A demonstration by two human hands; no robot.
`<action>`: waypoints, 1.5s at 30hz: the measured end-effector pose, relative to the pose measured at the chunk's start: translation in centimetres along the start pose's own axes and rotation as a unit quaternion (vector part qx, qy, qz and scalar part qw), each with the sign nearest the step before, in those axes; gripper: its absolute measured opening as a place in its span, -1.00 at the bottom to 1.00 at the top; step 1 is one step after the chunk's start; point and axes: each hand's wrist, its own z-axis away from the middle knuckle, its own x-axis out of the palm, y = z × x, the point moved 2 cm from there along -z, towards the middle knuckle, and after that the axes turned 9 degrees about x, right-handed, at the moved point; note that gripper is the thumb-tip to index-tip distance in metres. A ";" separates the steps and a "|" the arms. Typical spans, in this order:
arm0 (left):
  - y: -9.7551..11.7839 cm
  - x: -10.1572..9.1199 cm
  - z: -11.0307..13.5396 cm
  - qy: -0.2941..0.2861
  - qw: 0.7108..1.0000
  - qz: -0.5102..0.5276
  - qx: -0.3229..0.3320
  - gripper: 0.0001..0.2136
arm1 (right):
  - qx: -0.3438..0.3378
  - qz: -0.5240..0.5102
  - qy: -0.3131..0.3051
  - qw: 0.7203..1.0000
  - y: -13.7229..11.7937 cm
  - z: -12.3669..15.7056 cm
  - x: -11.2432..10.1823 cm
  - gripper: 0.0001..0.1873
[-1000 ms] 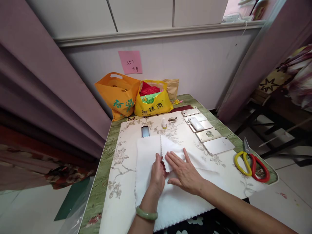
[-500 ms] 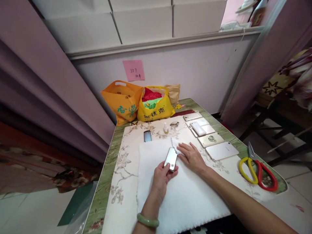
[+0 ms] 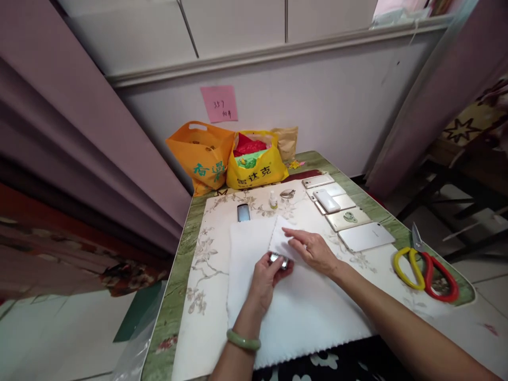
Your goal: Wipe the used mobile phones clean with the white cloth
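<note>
My left hand (image 3: 266, 279) holds a small silver mobile phone (image 3: 282, 262) at its lower end. Most of the phone is covered by a lifted corner (image 3: 279, 238) of a white cloth. My right hand (image 3: 315, 253) grips that corner against the phone, index finger stretched out, the others curled. The rest of the white cloth (image 3: 309, 312) lies spread flat under both hands. Beyond the cloth's far edge a dark-framed phone (image 3: 243, 212) lies on the table. A small bottle (image 3: 273, 200) stands near a metal ring-like item (image 3: 288, 194).
Several phones lie in a row on the right, among them a white phone (image 3: 367, 236) and a gold phone (image 3: 347, 217). Large scissors (image 3: 426, 270) rest at the right edge. An orange bag (image 3: 202, 159) and a yellow bag (image 3: 257, 172) stand at the back.
My right hand has moved the cloth corner leftward over the phone, hiding most of it. My left hand still holds the phone. The view has shifted slightly.
</note>
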 end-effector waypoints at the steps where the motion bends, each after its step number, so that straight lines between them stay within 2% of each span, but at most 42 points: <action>1: 0.0 0.0 0.0 -0.001 1.000 0.001 0.001 -0.66 | 0.007 -0.007 0.016 1.000 -0.1 0.3 0.4 -0.56; 3: 0.1 0.0 0.1 0.005 1.000 0.007 0.003 -0.68 | -0.003 0.001 0.025 1.000 -0.3 0.7 1.6 -0.54; 5: 0.2 0.0 0.1 0.015 1.000 0.018 0.008 -0.67 | -0.057 0.033 -0.041 0.997 -0.7 0.9 3.3 -0.51; 7: 0.2 -0.1 0.1 0.012 1.000 0.010 -0.005 -0.57 | -0.090 0.073 -0.113 0.987 -0.9 0.9 4.8 -0.45; 10: 0.2 -0.2 0.0 0.007 1.000 0.001 0.000 -0.58 | -0.061 0.117 -0.133 0.982 0.0 0.1 5.6 -0.36; 12: 0.2 -0.3 0.0 0.006 1.000 0.004 0.009 -0.65 | -0.023 0.126 -0.133 0.983 1.2 -0.6 5.4 -0.34; 15: -0.1 -0.4 -0.1 0.001 1.000 -0.006 -0.001 -0.64 | 0.010 0.117 -0.130 0.985 2.9 -1.3 4.9 -0.33; 17: -0.3 -0.4 -0.1 0.006 1.000 -0.015 -0.002 -0.61 | 0.021 0.098 -0.095 0.990 3.6 -1.3 4.7 -0.33; 21: -0.9 0.0 -0.4 0.054 0.997 -0.062 0.016 -0.61 | 0.072 0.061 0.065 0.993 4.2 -0.6 4.1 -0.32; 24: -1.3 0.3 -0.6 0.068 0.989 -0.124 0.053 -0.63 | 0.082 0.058 0.110 0.989 4.4 -0.4 3.7 -0.54; 26: -1.2 0.5 -0.5 0.063 0.968 -0.212 0.121 -0.65 | 0.093 0.034 0.119 0.988 4.7 -0.6 3.4 -0.69; 27: -1.0 0.5 -0.4 0.061 0.947 -0.268 0.168 -0.66 | 0.103 0.014 0.128 0.986 4.9 -0.7 3.1 -0.70; 30: -0.4 0.6 0.0 0.060 0.860 -0.406 0.303 -0.71 | 0.137 -0.042 0.175 0.974 5.0 -0.7 2.0 -0.63; 32: -0.1 0.7 0.3 0.058 0.820 -0.447 0.352 -0.73 | 0.113 -0.049 0.184 0.975 4.3 -0.1 1.5 -0.60; 35: -0.3 0.6 0.4 0.058 0.806 -0.467 0.358 -0.74 | -0.013 0.005 0.107 0.994 2.0 1.5 1.7 -0.61; 38: -0.7 0.3 0.3 0.079 0.810 -0.479 0.330 -0.84 | -0.110 0.083 0.016 0.990 -0.2 3.3 2.4 -0.57; 41: -1.0 0.0 0.2 0.089 0.819 -0.477 0.307 -0.93 | -0.144 0.131 -0.035 0.980 -0.8 4.0 2.7 -0.47; 45: -0.9 -0.1 0.1 0.084 0.836 -0.447 0.308 -0.82 | -0.112 0.171 -0.039 0.978 0.7 2.7 2.3 -0.38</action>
